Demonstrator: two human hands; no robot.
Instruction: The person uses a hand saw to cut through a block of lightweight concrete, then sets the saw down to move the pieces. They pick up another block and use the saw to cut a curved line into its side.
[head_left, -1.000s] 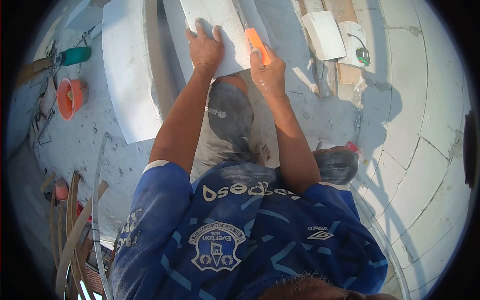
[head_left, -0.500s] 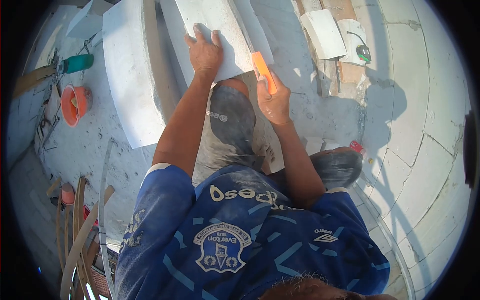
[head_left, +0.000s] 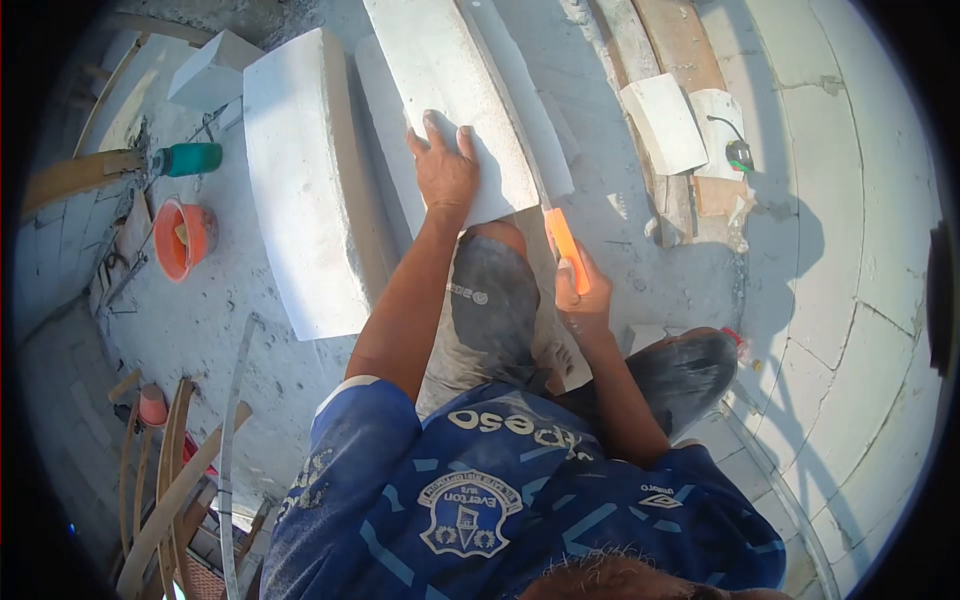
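Observation:
A long white block (head_left: 450, 75) lies lengthwise in front of me, its near end beside my knee. My left hand (head_left: 446, 178) rests flat on top of this block, fingers spread and pointing away from me. In my right hand (head_left: 584, 296) is a handsaw (head_left: 564, 248), gripped by its orange handle. The thin blade runs forward along the block's right edge; most of it is hard to make out. Under and beside the block, another pale slab (head_left: 535, 120) shows on the right.
A second long white block (head_left: 295, 180) stands left. Farther left are an orange bucket (head_left: 180, 240) and a green bottle (head_left: 188, 159). White pieces (head_left: 663, 125) and a tape measure (head_left: 738, 154) lie on boards at right. Curved wooden strips (head_left: 175, 480) are at lower left.
My right hand has drawn the saw back toward me; its handle now sits past the block's near end. My left hand stays on the block. The whole view has shifted.

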